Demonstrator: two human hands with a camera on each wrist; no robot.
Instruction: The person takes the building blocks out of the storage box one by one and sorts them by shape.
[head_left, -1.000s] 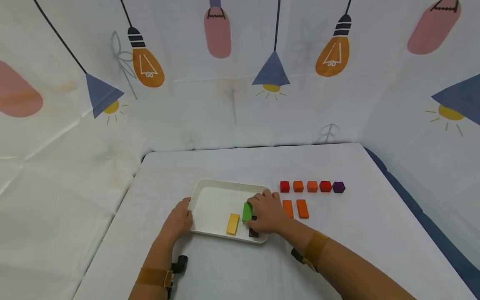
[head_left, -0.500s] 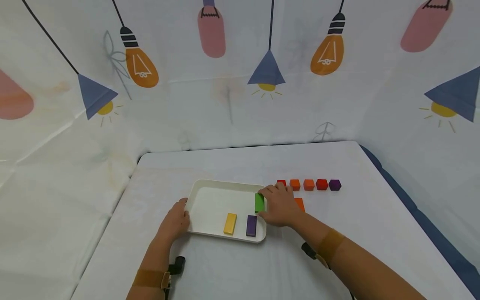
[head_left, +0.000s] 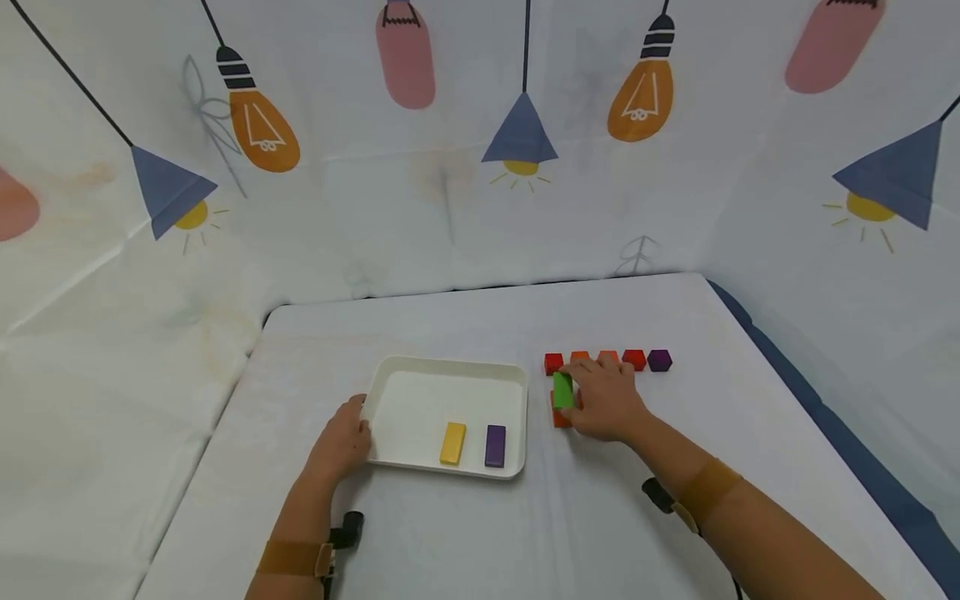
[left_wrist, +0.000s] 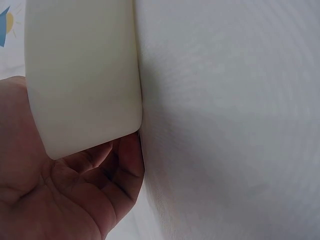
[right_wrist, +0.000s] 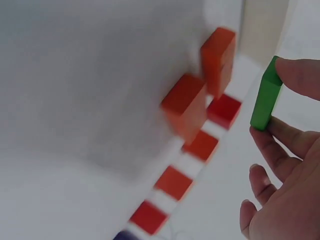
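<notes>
Between thumb and fingertips, my right hand (head_left: 609,400) pinches a green rectangular block (head_left: 562,390) over the orange blocks right of the tray. The right wrist view shows the green block (right_wrist: 267,97) raised above two orange rectangular blocks (right_wrist: 185,102). My left hand (head_left: 341,437) grips the left end of a white tray (head_left: 427,400); in the left wrist view its fingers curl beneath the tray's wall (left_wrist: 85,85). Inside the tray lie a yellow block (head_left: 452,443) and a purple block (head_left: 495,446), both towards the near right.
Behind the right hand runs a row of small pieces: a red cube (head_left: 553,363), two orange ones partly hidden by fingers, a red piece (head_left: 634,360) and a purple piece (head_left: 660,360). A patterned cloth (head_left: 420,208) hangs behind the white table (head_left: 405,329).
My right hand has lifted the green block out of the tray and carried it right, over the orange blocks. The left hand still grips the tray. The head view has shifted slightly.
</notes>
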